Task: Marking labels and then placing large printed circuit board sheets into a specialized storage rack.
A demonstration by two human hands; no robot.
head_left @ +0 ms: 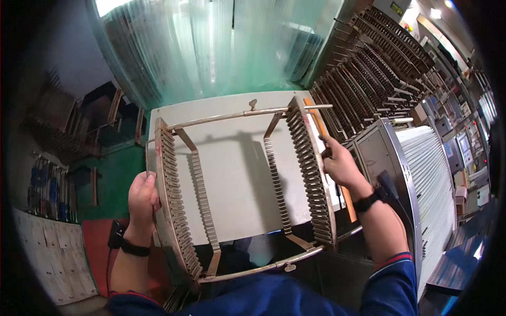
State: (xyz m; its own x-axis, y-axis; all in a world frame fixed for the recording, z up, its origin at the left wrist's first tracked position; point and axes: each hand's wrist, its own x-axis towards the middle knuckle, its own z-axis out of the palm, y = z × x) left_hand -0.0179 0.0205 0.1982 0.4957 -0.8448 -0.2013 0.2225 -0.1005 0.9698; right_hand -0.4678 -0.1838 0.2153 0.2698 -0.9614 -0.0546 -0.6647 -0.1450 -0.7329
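Note:
A metal slotted rack (312, 174) is held up in front of me, tilted, above a white tabletop (240, 195). Toothed bars run along its two sides, with narrower toothed strips inside them, and round rods join the sides at far and near ends. A wing screw (253, 104) sits on the far rod, another wing screw (290, 267) on the near one. My left hand (142, 199) is closed around the rack's left side. On the opposite side, my right hand (341, 164) grips the right edge; some of its fingers are hidden behind the bar.
Many similar racks (369, 79) are stacked at the far right. A metal-framed unit (387, 152) holding rows of pale panels (429, 174) stands close on the right. Beyond the table hangs a translucent strip curtain (221, 47). More dark racks (58, 118) stand at left on a green floor (113, 184).

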